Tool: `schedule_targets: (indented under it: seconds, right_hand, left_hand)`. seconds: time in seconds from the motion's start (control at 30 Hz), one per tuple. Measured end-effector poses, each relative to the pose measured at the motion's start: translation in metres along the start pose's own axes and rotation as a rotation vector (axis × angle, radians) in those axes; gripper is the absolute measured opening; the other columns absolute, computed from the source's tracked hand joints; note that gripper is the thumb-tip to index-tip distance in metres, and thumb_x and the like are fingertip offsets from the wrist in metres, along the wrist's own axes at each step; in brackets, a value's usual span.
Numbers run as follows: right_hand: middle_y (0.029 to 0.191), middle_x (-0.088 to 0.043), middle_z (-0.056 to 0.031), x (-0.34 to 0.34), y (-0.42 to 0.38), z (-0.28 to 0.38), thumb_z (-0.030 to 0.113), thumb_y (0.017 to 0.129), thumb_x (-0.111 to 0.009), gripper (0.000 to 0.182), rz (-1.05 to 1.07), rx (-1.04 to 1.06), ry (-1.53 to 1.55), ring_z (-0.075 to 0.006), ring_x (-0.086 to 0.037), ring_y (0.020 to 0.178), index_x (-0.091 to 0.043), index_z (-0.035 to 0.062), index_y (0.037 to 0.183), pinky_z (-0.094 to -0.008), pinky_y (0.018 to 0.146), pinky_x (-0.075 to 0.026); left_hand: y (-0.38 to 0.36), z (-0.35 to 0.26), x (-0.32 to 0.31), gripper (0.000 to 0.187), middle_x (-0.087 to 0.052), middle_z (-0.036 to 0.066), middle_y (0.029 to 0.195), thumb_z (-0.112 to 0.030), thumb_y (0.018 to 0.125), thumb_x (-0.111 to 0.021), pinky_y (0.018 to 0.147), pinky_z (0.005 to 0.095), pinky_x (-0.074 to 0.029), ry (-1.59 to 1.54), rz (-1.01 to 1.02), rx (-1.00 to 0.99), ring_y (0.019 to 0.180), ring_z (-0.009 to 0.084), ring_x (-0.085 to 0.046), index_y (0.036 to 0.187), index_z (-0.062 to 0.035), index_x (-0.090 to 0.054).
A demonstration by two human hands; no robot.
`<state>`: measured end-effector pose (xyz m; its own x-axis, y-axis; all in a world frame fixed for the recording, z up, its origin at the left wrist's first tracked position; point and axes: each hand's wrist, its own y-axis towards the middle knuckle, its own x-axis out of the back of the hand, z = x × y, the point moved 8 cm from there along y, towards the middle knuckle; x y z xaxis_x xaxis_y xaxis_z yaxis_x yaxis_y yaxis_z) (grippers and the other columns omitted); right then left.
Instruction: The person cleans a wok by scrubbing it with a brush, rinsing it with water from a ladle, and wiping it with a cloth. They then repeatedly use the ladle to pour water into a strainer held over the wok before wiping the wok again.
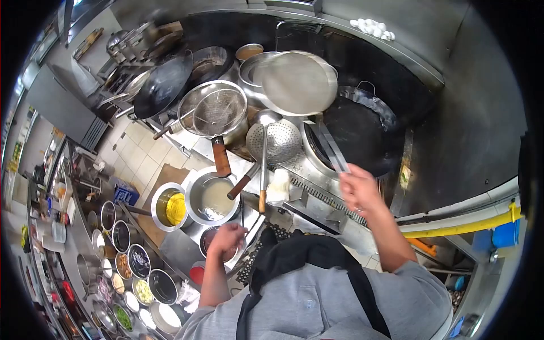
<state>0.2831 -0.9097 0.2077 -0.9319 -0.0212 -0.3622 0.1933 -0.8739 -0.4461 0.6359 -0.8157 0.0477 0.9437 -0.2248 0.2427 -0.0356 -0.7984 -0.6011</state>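
While the right hand (358, 190) closes its grip on a pair of metal tongs (330, 148), their tips reach over the rim of the black wok (362, 133). Lower down, the left hand (226, 238) curls around something thin above a small dark bowl (208, 238); what it grasps I cannot tell. Just beyond sit a pot of pale liquid (212, 198) and a pot of yellow oil (170, 207). A perforated skimmer (276, 141) lies on the steel surface (317, 195). No writing is readable.
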Motion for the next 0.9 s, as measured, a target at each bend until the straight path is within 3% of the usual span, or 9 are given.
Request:
schedule_targets:
  seconds: [0.17,0.27,0.33,0.43,0.6,0.63,0.77,0.83,0.9]
  right_hand:
    - [0.062,-0.043,0.0020,-0.139,0.070,-0.047,0.016,0.094,-0.050,0.008,0.345,-0.086,0.023,-0.0074,-0.041,0.041,-0.049,0.0092,0.097,-0.0257,0.032,-0.034]
    - [0.103,-0.053,-0.0085,-0.188,0.066,-0.077,0.040,0.095,-0.050,0.039,0.387,-0.159,0.005,-0.0189,-0.058,0.079,-0.044,0.0118,0.122,-0.0326,0.059,-0.052]
    - [0.141,-0.038,-0.0181,-0.172,0.072,-0.134,0.061,0.089,-0.047,0.075,0.354,-0.297,-0.152,-0.0330,-0.040,0.126,-0.031,0.0108,0.142,-0.0491,0.099,-0.035]
    - [0.151,-0.020,-0.0221,-0.128,0.081,-0.213,0.050,0.085,-0.059,0.086,0.166,-0.688,-0.215,-0.0335,-0.022,0.140,-0.020,0.0065,0.147,-0.0513,0.111,-0.019]
    - [0.125,-0.044,-0.0180,-0.117,0.147,-0.305,0.049,0.074,-0.071,0.078,-0.076,-0.837,0.151,-0.0320,-0.042,0.122,-0.039,0.0048,0.131,-0.0471,0.108,-0.027]
    - [0.104,-0.050,-0.0128,-0.128,0.137,-0.285,0.045,0.075,-0.072,0.058,-0.086,-0.846,0.138,-0.0285,-0.052,0.104,-0.048,0.0073,0.111,-0.0467,0.102,-0.034]
    - [0.076,-0.052,-0.0053,-0.130,0.176,-0.223,0.041,0.077,-0.072,0.048,-0.085,-0.522,0.167,-0.0208,-0.054,0.066,-0.048,0.0072,0.101,-0.0364,0.059,-0.048]
    - [0.060,-0.044,-0.0006,-0.106,0.187,-0.160,0.023,0.083,-0.069,0.034,-0.258,-0.089,-0.270,-0.0109,-0.038,0.040,-0.046,0.0019,0.098,-0.0298,0.032,-0.030]
    - [0.060,-0.043,-0.0002,-0.102,0.165,-0.135,0.014,0.084,-0.065,0.027,-0.239,-0.153,-0.154,-0.0097,-0.036,0.039,-0.045,0.0027,0.098,-0.0274,0.032,-0.028]
  left_hand:
    - [-0.011,-0.099,0.054,0.031,-0.047,-0.004,0.054,-0.024,0.088,-0.064,0.047,0.0237,-0.033,-0.209,-0.461,-0.336,0.052,0.0044,-0.042,0.066,-0.0042,-0.057]
    - [-0.003,-0.097,0.076,0.027,-0.054,0.001,0.064,-0.028,0.091,-0.061,0.050,0.0230,-0.037,-0.414,-0.524,-0.394,0.055,0.0066,-0.048,0.085,-0.0025,-0.058]
    - [0.012,-0.079,0.094,0.042,-0.060,0.008,0.088,-0.039,0.094,-0.052,0.059,0.0261,-0.044,-0.563,-0.551,-0.392,0.069,0.0124,-0.056,0.110,-0.0007,-0.054]
    - [0.040,-0.066,0.092,0.069,-0.056,0.016,0.111,-0.059,0.093,-0.040,0.075,0.0378,-0.047,-0.902,-0.257,-0.267,0.090,0.0251,-0.059,0.133,-0.0019,-0.038]
    - [0.053,-0.091,0.098,0.076,-0.054,0.019,0.115,-0.061,0.091,-0.041,0.080,0.0418,-0.056,-1.117,-0.038,-0.314,0.096,0.0304,-0.061,0.134,0.0016,-0.033]
    - [0.053,-0.089,0.102,0.076,-0.054,0.019,0.115,-0.061,0.091,-0.041,0.080,0.0418,-0.056,-1.119,-0.029,-0.318,0.096,0.0304,-0.061,0.134,0.0016,-0.033]
    - [0.058,-0.071,0.126,0.070,-0.053,0.018,0.117,-0.056,0.093,-0.041,0.088,0.0435,-0.050,-1.094,-0.097,-0.318,0.100,0.0292,-0.058,0.133,0.0007,-0.037]
    - [0.058,-0.052,0.135,0.073,-0.048,0.021,0.129,-0.053,0.093,-0.046,0.088,0.0396,-0.049,-1.008,-0.177,-0.321,0.106,0.0281,-0.057,0.137,0.0018,-0.031]
    - [0.045,-0.041,0.149,0.065,-0.050,0.020,0.128,-0.045,0.094,-0.050,0.087,0.0370,-0.048,-0.977,-0.192,-0.328,0.106,0.0275,-0.058,0.136,0.0019,-0.035]
